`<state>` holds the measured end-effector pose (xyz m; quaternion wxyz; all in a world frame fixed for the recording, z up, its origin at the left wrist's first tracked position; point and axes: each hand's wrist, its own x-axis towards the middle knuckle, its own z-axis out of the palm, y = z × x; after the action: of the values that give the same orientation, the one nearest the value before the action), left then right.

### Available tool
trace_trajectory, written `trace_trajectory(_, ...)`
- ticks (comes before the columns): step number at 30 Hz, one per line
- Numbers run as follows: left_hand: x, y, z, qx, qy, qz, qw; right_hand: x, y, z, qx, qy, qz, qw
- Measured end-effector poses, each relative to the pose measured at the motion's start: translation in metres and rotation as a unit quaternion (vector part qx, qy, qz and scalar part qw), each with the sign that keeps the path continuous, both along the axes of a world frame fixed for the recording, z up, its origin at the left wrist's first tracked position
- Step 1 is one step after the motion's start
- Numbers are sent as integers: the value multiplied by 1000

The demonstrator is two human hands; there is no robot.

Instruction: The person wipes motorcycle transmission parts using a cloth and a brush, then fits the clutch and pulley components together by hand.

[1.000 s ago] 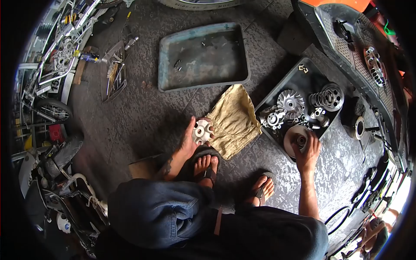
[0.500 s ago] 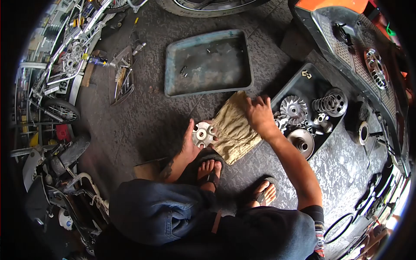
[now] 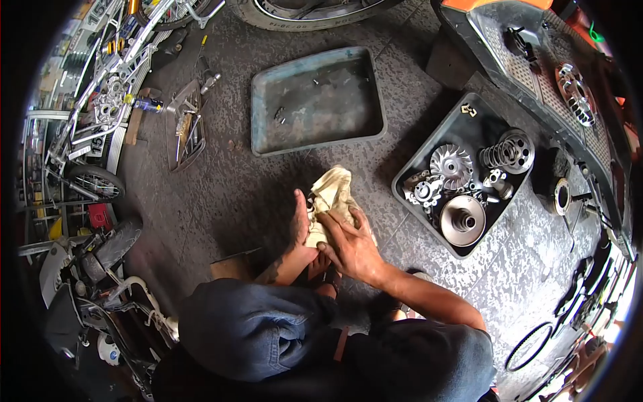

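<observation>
Floor: glare toward its right edge, dim at left
Daylight: blown-out white beyond the floor's lower right edge
Cloth: lit pale, shadow at left
Picture: fisheye curving, black corners

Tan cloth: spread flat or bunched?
Bunched. The tan cloth stands up in creased folds between the left hand and the right hand, with the right hand's fingers pressed into it.

Bare floor is running between the left hand and the triangular tool tray, more is lying between the right hand and the parts tray. Its raised rim is blocking low sideways reaches, and the shallow tray is sitting in the way up front
</observation>
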<state>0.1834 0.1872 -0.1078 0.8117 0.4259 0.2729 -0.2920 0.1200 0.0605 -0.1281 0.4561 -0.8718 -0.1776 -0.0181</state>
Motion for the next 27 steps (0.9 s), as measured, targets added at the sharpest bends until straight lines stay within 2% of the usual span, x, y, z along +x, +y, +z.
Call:
trace_trajectory(2,5,-6,1,-43,23,22,999,0,0,1,34,32,9,999)
trace_trajectory(6,3,-1,-5,-9,16,8,1000,-4,6,4,35,19,-39,998)
trace_trajectory(8,4,-1,1,52,11,0,999,-4,10,0,33,31,-31,999)
trace_trajectory(9,4,-3,1,33,26,21,999,-3,10,0,44,3,-59,997)
trace_trajectory(10,0,1,-8,83,10,3,997,-2,6,-1,46,2,-59,997)
trace_trajectory(12,-6,0,-14,89,-65,15,994,4,-9,-7,158,98,-25,982)
trace_trajectory(13,-6,8,-24,51,-94,-11,994,6,-9,-9,275,132,-105,947)
trace_trajectory(14,-2,9,-21,45,-48,10,998,6,-16,1,374,279,-166,869)
trace_trajectory(16,4,8,-15,16,-42,4,999,12,-15,11,455,282,-246,808)
trace_trajectory(17,1,9,-15,-13,-28,-28,999,15,-15,7,326,143,-206,912)
trace_trajectory(18,-2,8,-15,-6,-17,-41,999,20,-13,5,215,-1,-183,959)
trace_trajectory(20,-8,-6,-15,51,-34,-36,997,23,-3,5,89,8,-225,970)
trace_trajectory(21,-8,0,-31,51,-59,-46,996,24,0,0,136,6,-242,961)
trace_trajectory(22,-8,3,-21,98,-15,-58,993,21,0,-5,135,8,-246,960)
trace_trajectory(24,-13,8,-21,144,-36,-62,987,14,-5,-15,134,142,-133,972)
trace_trajectory(25,-15,21,-40,208,-47,-93,972,11,-5,-17,112,128,-138,976)
trace_trajectory(26,-15,21,-39,365,-132,-151,909,6,-5,-16,116,119,-148,975)
trace_trajectory(27,-10,37,-61,383,-213,-194,878,5,-4,-20,109,106,-159,975)
